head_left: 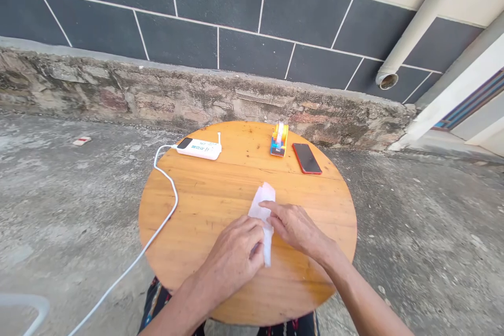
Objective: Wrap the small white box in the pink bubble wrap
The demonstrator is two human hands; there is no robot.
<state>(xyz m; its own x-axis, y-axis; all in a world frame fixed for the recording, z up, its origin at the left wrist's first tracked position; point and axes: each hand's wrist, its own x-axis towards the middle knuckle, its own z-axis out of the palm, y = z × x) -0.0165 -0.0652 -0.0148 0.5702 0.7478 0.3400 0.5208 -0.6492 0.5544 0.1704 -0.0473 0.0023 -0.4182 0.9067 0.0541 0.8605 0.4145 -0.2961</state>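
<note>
A folded strip of thin white tissue [262, 197] lies slantwise on the round wooden table, in front of me. My left hand [241, 247] is closed over its nearer part, thumb and curled fingers gripping the left edge. From the right, my right hand [293, 223] holds the tissue's right edge, with the index finger stretched across its surface and the other fingers bent beneath. The near end of the strip hangs out below my left fingers. Part of the tissue is hidden by both hands.
On the wooden table [197, 189] a white power strip [200, 148] with a white cable [173, 207] lies far left. A colourful tape dispenser [279, 139] stands at the back, beside a red-edged phone [307, 158]. Behind runs a stone-based wall [177, 97] with a drainpipe [417, 23].
</note>
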